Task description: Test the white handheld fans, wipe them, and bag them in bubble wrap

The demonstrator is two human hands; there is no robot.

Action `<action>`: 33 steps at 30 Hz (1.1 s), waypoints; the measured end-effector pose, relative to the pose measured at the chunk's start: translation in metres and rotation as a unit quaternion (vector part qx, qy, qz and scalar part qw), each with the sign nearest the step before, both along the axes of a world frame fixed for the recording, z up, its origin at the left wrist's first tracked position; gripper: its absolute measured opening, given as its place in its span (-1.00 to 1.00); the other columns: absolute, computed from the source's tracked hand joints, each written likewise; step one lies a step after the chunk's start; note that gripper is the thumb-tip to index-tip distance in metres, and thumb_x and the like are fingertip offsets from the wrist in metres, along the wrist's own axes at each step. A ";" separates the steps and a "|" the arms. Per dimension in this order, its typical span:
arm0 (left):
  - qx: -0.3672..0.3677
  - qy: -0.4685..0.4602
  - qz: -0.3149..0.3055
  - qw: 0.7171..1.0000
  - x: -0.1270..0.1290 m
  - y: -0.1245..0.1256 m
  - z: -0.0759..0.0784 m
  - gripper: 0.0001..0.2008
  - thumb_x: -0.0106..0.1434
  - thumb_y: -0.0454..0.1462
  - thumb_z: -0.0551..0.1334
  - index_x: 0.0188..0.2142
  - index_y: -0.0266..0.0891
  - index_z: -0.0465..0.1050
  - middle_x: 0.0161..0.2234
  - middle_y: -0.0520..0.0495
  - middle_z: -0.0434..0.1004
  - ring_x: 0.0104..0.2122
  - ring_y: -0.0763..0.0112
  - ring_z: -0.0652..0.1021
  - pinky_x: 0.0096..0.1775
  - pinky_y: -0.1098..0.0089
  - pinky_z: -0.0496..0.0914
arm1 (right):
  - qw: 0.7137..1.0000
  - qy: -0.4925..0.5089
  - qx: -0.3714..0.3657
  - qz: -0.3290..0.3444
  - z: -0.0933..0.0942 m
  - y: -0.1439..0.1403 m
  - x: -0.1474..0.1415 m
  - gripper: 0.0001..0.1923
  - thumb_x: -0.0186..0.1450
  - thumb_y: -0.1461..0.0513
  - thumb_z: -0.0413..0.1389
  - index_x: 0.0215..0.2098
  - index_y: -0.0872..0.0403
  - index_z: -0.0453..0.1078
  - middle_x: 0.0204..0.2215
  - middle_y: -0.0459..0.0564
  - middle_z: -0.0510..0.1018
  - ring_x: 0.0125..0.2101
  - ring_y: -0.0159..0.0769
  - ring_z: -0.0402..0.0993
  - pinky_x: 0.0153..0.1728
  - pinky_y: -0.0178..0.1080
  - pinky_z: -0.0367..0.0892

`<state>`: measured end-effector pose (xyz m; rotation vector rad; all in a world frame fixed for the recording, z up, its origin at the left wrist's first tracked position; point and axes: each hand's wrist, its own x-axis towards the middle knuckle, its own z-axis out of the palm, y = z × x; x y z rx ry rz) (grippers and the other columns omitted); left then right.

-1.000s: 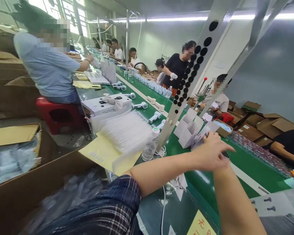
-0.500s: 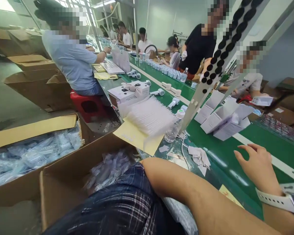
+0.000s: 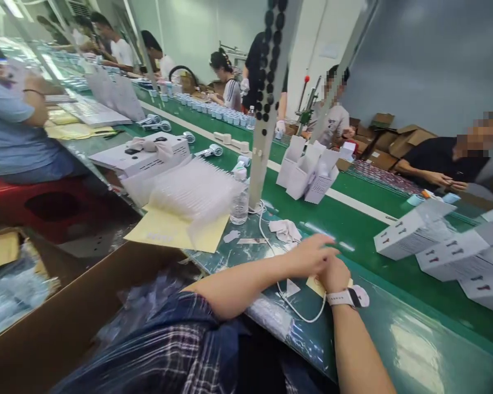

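Observation:
My left hand [image 3: 310, 256] reaches across from the left over the front of the green bench, its fingers stretched out and a little blurred. It overlaps my right hand [image 3: 336, 273], and I cannot tell whether the two touch. A pale watch [image 3: 348, 297] is on my right wrist. The right fingers are mostly hidden behind the left hand. No held object shows in either hand. Just beyond lies a crumpled white cloth [image 3: 285, 230]. A yellow paper slip [image 3: 317, 285] and a white cable [image 3: 298, 314] lie beside and below the hands.
White open boxes [image 3: 406, 232] stand on the green belt at right, with more boxes [image 3: 306, 172] farther back. A water bottle [image 3: 239, 200] stands beside a post [image 3: 261, 164]. Left of it, a translucent sleeve stack [image 3: 193, 186] lies on yellow paper. Co-workers sit along the line.
The view has swung to the right, bringing in more boxes and another co-worker. My hands have come together; the left, out of sight before, now shows in front of the right.

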<state>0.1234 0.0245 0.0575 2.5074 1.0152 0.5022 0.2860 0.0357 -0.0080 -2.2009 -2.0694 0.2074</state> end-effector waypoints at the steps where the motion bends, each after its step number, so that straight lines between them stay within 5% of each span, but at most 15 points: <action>1: -0.017 0.020 0.038 0.999 -0.003 0.008 -0.016 -0.42 0.36 -0.32 0.33 0.36 -0.27 0.46 0.46 -0.40 0.36 0.51 -0.17 0.34 0.50 -0.18 0.26 | 1.000 -0.003 -0.015 -0.012 -0.002 0.000 -0.007 -0.65 0.55 0.03 0.25 0.12 0.11 0.53 0.01 0.06 0.64 -0.09 -0.22 0.64 -0.05 -0.07 0.64; 4: -0.036 0.036 0.025 0.998 -0.005 0.018 -0.053 -0.33 0.32 -0.28 0.43 0.37 -0.40 0.39 0.46 -0.54 0.34 0.50 -0.24 0.34 0.48 -0.21 0.30 | 0.998 0.000 -0.051 -0.034 0.000 0.002 -0.016 -0.66 0.56 0.05 0.24 0.13 0.11 0.53 0.00 0.06 0.65 -0.06 -0.19 0.65 0.00 -0.03 0.64; 8: -0.064 0.036 -0.038 0.997 0.001 0.014 -0.071 -0.14 0.29 -0.21 0.46 0.48 -0.39 0.20 0.53 -0.48 0.23 0.52 -0.07 0.33 0.51 0.02 0.29 | 0.997 0.018 -0.073 -0.033 0.010 0.006 -0.008 -0.66 0.56 0.05 0.24 0.14 0.11 0.53 0.03 0.07 0.65 -0.02 -0.17 0.65 0.05 0.01 0.62; 14: -0.089 0.043 -0.046 0.994 0.000 0.018 -0.077 -0.18 0.33 -0.23 0.34 0.51 -0.34 0.13 0.57 -0.47 0.13 0.55 -0.20 0.26 0.54 -0.18 0.17 | 0.996 0.039 -0.082 -0.019 0.014 0.008 -0.005 -0.63 0.55 0.04 0.24 0.18 0.10 0.51 0.07 0.08 0.63 0.01 -0.15 0.63 0.07 0.02 0.61; 20: -0.102 0.056 -0.041 0.992 -0.006 0.013 -0.072 -0.10 0.33 -0.22 0.33 0.56 -0.28 0.01 0.61 -0.43 0.01 0.60 -0.06 0.18 0.57 -0.05 0.16 | 0.995 0.060 -0.081 -0.007 0.017 0.009 -0.006 -0.64 0.55 0.04 0.24 0.16 0.10 0.52 0.05 0.08 0.64 -0.01 -0.16 0.64 0.06 0.02 0.61; 26: -0.104 0.074 -0.025 0.992 -0.021 0.014 -0.066 -0.13 0.42 -0.10 0.28 0.59 -0.22 -0.03 0.64 -0.43 -0.14 0.59 -0.14 0.18 0.53 -0.05 0.22 | 0.993 0.084 -0.078 -0.006 0.015 0.011 -0.005 -0.63 0.55 0.04 0.24 0.17 0.10 0.52 0.08 0.09 0.63 0.04 -0.13 0.63 0.10 0.05 0.60; 33: -0.072 0.084 -0.040 0.993 -0.013 0.019 -0.073 -0.20 0.41 -0.17 0.29 0.55 -0.24 0.10 0.55 -0.40 0.17 0.52 -0.10 0.29 0.51 -0.08 0.21 | 0.991 0.089 -0.088 0.037 0.029 0.000 0.005 -0.62 0.54 0.04 0.26 0.19 0.10 0.52 0.11 0.10 0.62 0.07 -0.11 0.62 0.12 0.06 0.59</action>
